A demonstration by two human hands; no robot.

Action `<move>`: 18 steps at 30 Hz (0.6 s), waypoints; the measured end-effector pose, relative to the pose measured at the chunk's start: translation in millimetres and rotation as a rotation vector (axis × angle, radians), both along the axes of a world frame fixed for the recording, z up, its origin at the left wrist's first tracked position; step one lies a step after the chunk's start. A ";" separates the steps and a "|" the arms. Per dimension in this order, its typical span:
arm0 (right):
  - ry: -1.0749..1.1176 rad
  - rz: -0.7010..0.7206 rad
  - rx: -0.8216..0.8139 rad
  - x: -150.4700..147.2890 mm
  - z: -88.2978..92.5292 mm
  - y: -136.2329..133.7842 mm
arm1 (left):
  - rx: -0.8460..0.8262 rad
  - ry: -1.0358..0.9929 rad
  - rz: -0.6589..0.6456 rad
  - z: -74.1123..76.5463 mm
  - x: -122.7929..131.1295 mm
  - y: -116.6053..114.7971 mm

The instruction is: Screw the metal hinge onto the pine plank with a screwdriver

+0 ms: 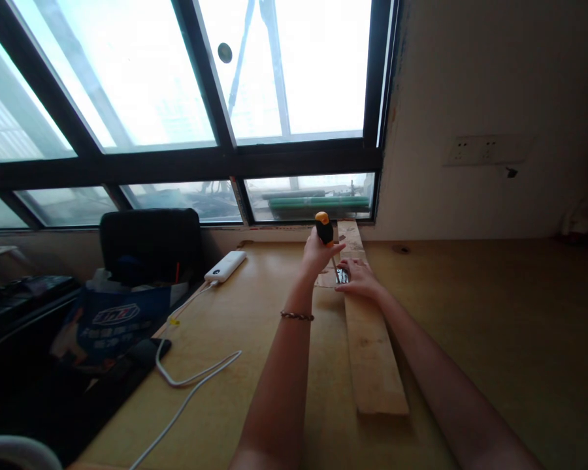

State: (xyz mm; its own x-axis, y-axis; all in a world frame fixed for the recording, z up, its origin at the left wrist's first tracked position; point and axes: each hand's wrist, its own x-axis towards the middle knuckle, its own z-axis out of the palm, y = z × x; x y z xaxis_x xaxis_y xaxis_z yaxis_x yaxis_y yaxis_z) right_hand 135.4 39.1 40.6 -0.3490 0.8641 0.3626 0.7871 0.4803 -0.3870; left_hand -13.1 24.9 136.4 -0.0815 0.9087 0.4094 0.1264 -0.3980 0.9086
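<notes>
Screwdriver [324,228] near frame centre, clasped in my left grip [315,253]; my right grip [360,277], half-curled, holds a shiny piece [342,275], too small to identify, best braced firmly.

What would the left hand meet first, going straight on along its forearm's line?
Probably the lower window pane ahead of the left hand, or the wall beneath it; depth is unclear.

both bare arms extended forward from lower edge of view, slanting toward each other. left forearm [283,372] steep, leaning slightly right; bare left hand [315,253] slightly higher, fingers curled in firm grip, one digit pointing right. right forearm [436,369] on longer diagonal, up and left; bare right hand [361,279] low, fingers bent, thumb nearer body.
</notes>
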 end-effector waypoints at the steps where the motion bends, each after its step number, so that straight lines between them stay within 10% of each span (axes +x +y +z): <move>1: 0.003 0.003 0.003 0.1 -0.4 0.4 | -0.003 0.024 0.009 -1.1 -1.0 1.3; 18: 0.032 0.008 0.003 0.8 -3.3 3.3 | -0.003 -0.185 -0.181 24.8 -7.4 -23.9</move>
State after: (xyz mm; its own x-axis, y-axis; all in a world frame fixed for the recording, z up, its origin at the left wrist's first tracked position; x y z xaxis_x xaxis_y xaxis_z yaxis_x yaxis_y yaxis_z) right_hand 136.3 42.4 37.3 -0.3439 0.8604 0.3761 0.7704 0.4875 -0.4108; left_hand -20.6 1.0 161.2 0.0095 0.9166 0.3997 -0.1147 -0.3961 0.9110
